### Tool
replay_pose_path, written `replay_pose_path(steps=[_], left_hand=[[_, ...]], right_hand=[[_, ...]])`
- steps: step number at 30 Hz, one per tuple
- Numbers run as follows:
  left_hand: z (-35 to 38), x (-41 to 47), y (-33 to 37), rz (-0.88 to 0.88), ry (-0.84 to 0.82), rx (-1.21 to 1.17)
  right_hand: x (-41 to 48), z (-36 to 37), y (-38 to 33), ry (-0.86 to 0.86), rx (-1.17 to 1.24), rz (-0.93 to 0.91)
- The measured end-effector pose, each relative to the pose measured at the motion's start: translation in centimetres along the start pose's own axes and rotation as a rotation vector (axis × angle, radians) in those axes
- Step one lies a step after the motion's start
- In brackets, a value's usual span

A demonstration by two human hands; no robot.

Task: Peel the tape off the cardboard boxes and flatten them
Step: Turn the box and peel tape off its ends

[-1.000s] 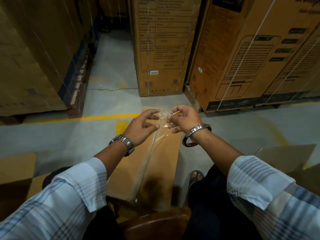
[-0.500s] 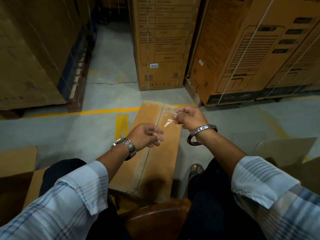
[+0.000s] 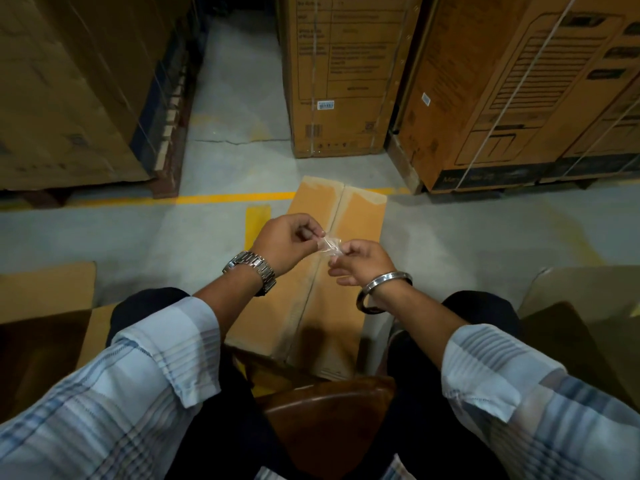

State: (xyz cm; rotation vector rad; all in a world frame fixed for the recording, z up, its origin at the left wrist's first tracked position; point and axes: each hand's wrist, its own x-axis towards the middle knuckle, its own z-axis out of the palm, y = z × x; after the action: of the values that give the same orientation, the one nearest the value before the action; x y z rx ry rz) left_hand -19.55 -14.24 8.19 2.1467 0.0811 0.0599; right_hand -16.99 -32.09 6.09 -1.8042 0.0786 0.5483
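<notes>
A long brown cardboard box (image 3: 360, 223) lies on the floor between my knees, its top seam running away from me. A small crumpled piece of clear tape (image 3: 329, 244) hangs in the air above the box. My left hand (image 3: 287, 242), with a metal watch on the wrist, pinches the tape's left end. My right hand (image 3: 363, 263), with a steel bangle, pinches its right end. Both hands hover over the middle of the box without touching it.
Tall strapped cartons (image 3: 341, 74) stand ahead and at right (image 3: 512, 98), stacked boxes on a pallet at left (image 3: 69, 91). Loose cardboard lies at both sides (image 3: 45, 289) (image 3: 581, 296). A yellow floor line (image 3: 225, 198) crosses beyond the box. A brown wooden seat (image 3: 329, 410) is under me.
The hands were apart with the tape in the right hand; now they have come together lower over the box, both pinching the tape, which looks more bunched up.
</notes>
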Motion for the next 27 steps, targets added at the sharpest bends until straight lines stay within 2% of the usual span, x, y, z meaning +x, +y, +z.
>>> replay_pose_path(steps=[3, 5, 6, 9, 12, 17, 20, 24, 27], left_hand=[[-0.1, -0.6, -0.9, -0.033, 0.093, -0.027], [-0.1, -1.1, -2.4, -0.133, 0.141, -0.11], [-0.1, -1.5, -3.5, -0.187, 0.098, -0.117], [0.4, -3.0, -6.5, -0.298, -0.244, -0.074], [1.3, -4.3, -8.1, -0.33, -0.364, -0.059], [1.3, -4.5, -8.6, -0.336, -0.367, -0.135], [0.9, -4.4, -8.6, -0.316, -0.36, -0.193], [1.0, -4.8, -8.2, -0.28, -0.394, -0.192], [0.6, -5.1, -8.2, -0.243, -0.335, -0.159]], right_hand=[[0.3, -0.1, -0.4, -0.011, 0.115, 0.035], [0.4, -0.2, -0.4, 0.014, 0.102, 0.046], [0.4, -0.2, -0.1, 0.026, 0.079, 0.047], [0.4, -0.5, 0.5, 0.024, 0.061, 0.048], [0.4, -0.4, 1.0, 0.023, 0.065, 0.067], [0.2, 0.4, 1.7, -0.015, -0.094, 0.095], [-0.7, 1.7, 2.6, -0.15, -0.194, 0.135], [-1.8, 4.4, 5.0, -0.355, -0.378, 0.084], [-2.0, 6.1, 6.7, -0.285, -0.245, 0.133]])
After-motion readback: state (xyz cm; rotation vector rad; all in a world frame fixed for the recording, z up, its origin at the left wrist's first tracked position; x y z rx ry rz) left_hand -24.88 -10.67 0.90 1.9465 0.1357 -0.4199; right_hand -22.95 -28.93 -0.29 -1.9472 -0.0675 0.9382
